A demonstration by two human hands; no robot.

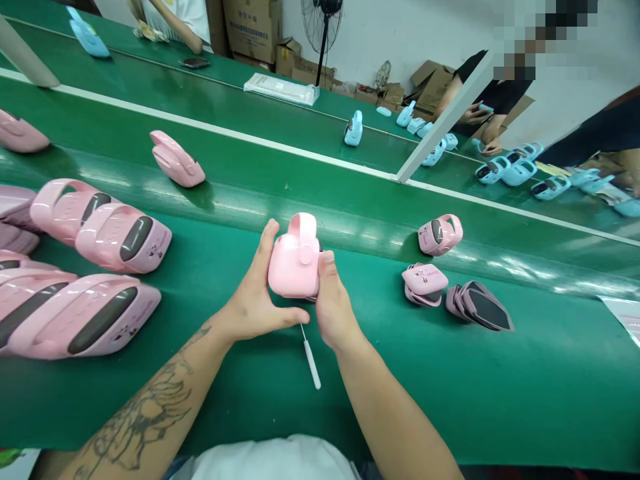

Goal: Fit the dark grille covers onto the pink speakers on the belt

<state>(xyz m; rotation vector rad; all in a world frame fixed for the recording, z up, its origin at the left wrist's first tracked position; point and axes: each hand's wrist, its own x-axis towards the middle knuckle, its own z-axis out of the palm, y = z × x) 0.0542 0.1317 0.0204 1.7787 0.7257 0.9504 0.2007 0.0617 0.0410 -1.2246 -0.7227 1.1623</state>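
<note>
A pink plastic casing with a loop handle (294, 267) is between my two hands, above the green work surface. My left hand (253, 297) holds its left side, one finger raised along the edge and the thumb reaching beneath. On the right side, my right hand (335, 303) grips the casing with its thumb up against the edge; its other fingers are hidden. Just below my hands lies a thin tool with a white handle (312, 365), its metal shaft pointing toward my left thumb.
Several pink handled casings (123, 237) crowd the left side. At right are another pink casing (440, 235), a pink panel stack (425, 283) and dark panels (480, 305). Beyond a white rail (250, 143), people handle blue casings (520, 172). A slanted post (445, 117) stands at right.
</note>
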